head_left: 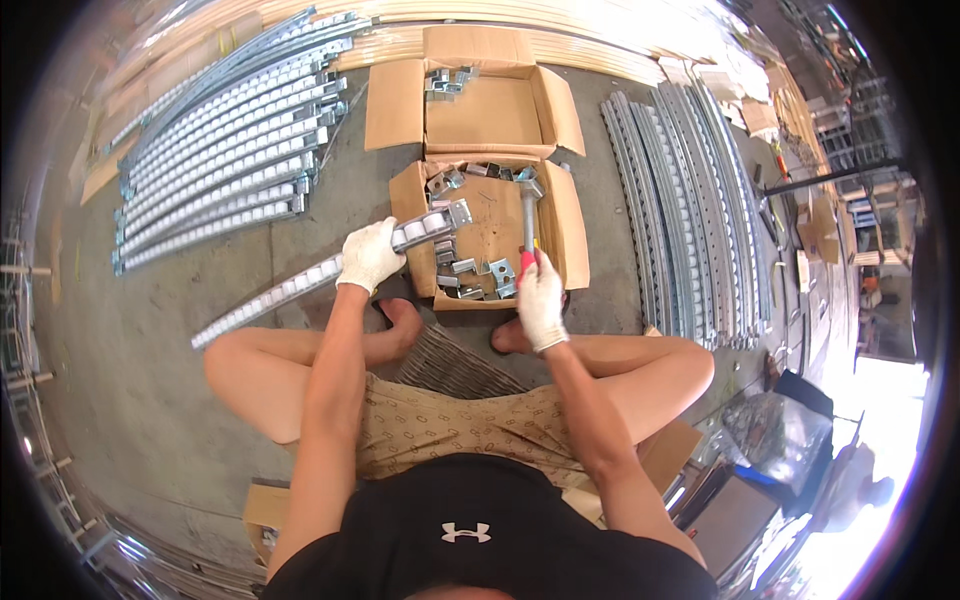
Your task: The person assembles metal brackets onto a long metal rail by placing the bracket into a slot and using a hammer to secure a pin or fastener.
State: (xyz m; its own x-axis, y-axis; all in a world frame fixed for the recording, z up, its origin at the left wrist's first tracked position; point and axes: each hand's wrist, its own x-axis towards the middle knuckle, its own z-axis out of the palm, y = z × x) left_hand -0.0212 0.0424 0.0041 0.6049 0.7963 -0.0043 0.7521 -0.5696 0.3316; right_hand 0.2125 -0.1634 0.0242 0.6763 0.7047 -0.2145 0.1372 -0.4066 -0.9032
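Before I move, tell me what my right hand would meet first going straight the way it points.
Led by the hammer, your right hand would probably first meet the nearer cardboard box at its far side; height is unclear, so it might pass over.

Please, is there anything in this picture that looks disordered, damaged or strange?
Nothing looks plainly damaged or spilled. Only the metal brackets in the nearer open cardboard box look untidy: they lie jumbled at different angles, whereas the roller tracks on the floor at left lie nearly parallel.
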